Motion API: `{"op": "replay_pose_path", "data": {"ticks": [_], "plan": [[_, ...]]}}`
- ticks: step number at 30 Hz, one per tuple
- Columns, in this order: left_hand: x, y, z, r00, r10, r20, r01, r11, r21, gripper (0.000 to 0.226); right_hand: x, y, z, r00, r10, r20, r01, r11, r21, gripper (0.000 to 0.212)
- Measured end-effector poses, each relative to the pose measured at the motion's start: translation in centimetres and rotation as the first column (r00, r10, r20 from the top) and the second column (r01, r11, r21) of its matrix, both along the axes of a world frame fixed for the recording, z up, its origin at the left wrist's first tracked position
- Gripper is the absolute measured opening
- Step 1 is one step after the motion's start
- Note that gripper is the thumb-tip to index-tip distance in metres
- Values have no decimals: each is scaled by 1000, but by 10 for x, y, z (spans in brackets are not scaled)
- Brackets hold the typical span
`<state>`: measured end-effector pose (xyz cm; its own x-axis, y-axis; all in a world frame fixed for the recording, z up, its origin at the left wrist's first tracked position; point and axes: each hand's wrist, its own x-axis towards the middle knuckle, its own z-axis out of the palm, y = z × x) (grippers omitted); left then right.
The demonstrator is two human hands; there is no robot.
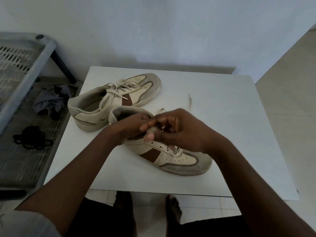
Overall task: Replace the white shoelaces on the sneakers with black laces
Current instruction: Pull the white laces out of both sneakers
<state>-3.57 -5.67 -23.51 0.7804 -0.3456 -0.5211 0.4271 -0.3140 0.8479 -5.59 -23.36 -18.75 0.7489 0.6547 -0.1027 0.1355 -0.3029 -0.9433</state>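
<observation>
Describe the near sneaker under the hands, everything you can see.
The near sneaker is cream and leather-like, with a brown side band, a grey suede-like toe and a worn pale sole. It sits sole down on the table, toe toward the right. Its upper eyelets are empty; white lace remains lower down. The left hand grips its collar; the right hand works above the tongue, grip blurred.

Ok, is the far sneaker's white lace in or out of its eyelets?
In. On the far sneaker, the white lace crosses the eyelet rows, ends lying loose and untied over the side.
</observation>
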Motion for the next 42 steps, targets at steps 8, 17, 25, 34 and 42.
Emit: {"op": "replay_pose_path", "data": {"ticks": [8, 17, 25, 34, 42], "plan": [[4, -5, -1, 993, -87, -83, 77, 991, -111, 14, 3, 9, 0, 638, -249, 729, 304, 951, 60, 40], [0, -7, -5, 997, -23, -73, 14, 993, -115, 10, 30, -30, -24, 686, -362, 632, 628, 733, -261, 66], [1, -12, -6, 993, 48, -108, -58, 995, -87, 18, 27, -41, 2, 979, -170, 114, 204, 759, -618, 13], [2, -12, -7, 990, 73, -124, -84, 992, -89, 23, 14, -11, -36, 975, -158, 154, 220, 731, -645, 27], [3, -12, -11, 973, 199, -117, -205, 978, -43, 20, 18, -50, -4, 931, 1, -365, -191, 853, -486, 27]]}}
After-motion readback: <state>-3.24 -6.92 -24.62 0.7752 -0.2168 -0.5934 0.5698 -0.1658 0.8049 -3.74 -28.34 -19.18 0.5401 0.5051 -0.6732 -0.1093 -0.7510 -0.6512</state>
